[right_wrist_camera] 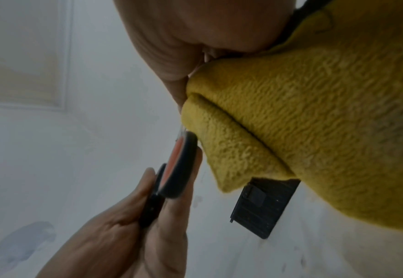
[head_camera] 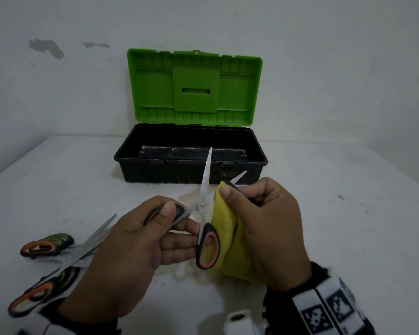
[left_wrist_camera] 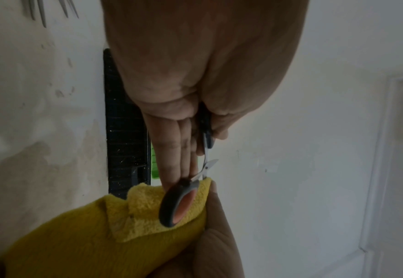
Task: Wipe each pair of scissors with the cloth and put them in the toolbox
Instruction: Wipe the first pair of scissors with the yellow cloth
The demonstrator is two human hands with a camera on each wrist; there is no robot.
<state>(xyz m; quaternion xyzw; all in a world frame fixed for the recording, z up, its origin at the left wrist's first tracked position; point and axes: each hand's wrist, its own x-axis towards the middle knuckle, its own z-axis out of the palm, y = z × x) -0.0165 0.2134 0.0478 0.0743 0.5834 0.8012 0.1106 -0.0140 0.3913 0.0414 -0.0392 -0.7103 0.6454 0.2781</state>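
My left hand (head_camera: 140,240) grips one handle of a pair of pink-and-black scissors (head_camera: 207,247), blades spread apart in front of me. One blade (head_camera: 206,175) points up toward the toolbox. My right hand (head_camera: 261,223) pinches a yellow cloth (head_camera: 225,213) around the other blade, whose tip (head_camera: 238,177) sticks out past the thumb. The free handle (left_wrist_camera: 178,203) hangs against the cloth (left_wrist_camera: 100,235). In the right wrist view the cloth (right_wrist_camera: 314,112) fills the right side, the handle (right_wrist_camera: 178,163) beside it. The toolbox (head_camera: 191,175) stands open, black base, green lid (head_camera: 195,85) upright.
Other scissors with orange-and-black handles (head_camera: 39,249) lie in a pile at the lower left of the white table (head_camera: 348,201), partly under my left wrist. A white object (head_camera: 240,320) sits at the near edge. The wall stands right behind the toolbox.
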